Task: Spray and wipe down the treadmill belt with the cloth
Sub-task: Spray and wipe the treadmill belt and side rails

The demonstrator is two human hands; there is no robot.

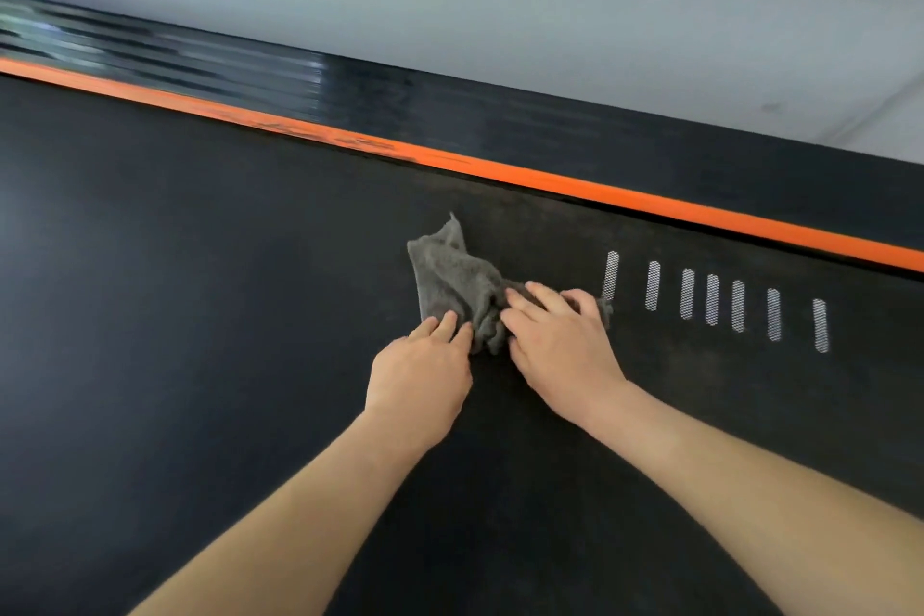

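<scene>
the fingers (535, 300) of the right hand (560, 345) are slightly spread and lightly bent, pressing down on the bunched right part of a crumpled grey terry cloth (450, 280); whether the thumb tucks under the fabric cannot be told. the fingertips (445, 323) of the left hand (420, 365) lie close together and nearly straight, resting on the cloth's near left edge. the two hands sit just beside each other, with a fold of cloth between them, and both bare forearms reach in from the lower edge of the view.

the cloth lies on the flat black treadmill belt (200, 315), right of its middle in the view. its long axis runs slantwise from a peaked corner on the far left down to a small tail showing beyond the right fingers, roughly parallel with the bright orange stripe (600, 193) along the belt's far edge. the peaked corner points toward that stripe but stays apart from it.

just right of the cloth's tail a row of seven short white dotted bars (712, 300) is printed on the belt, the nearest almost touching the tail. past the stripe lies a glossy black side rail (450, 115), then pale grey floor (500, 15).
</scene>
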